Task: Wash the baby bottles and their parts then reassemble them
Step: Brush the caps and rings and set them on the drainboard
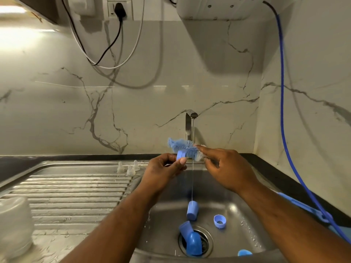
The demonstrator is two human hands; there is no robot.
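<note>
Steel sink (167,215), tap (191,114) running: left hand (163,173) pinches blue collar (180,155), right hand (226,168) grips bottle brush (182,146); best twist bristles through collar under the stream.

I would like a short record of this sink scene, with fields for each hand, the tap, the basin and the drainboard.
left hand: pinches a small blue part
right hand: holds the blue brush against that part
tap: running, thin stream
basin: blue caps near the drain, one blue ring
drainboard: three clear teats, clear bottles at its near left edge
</note>
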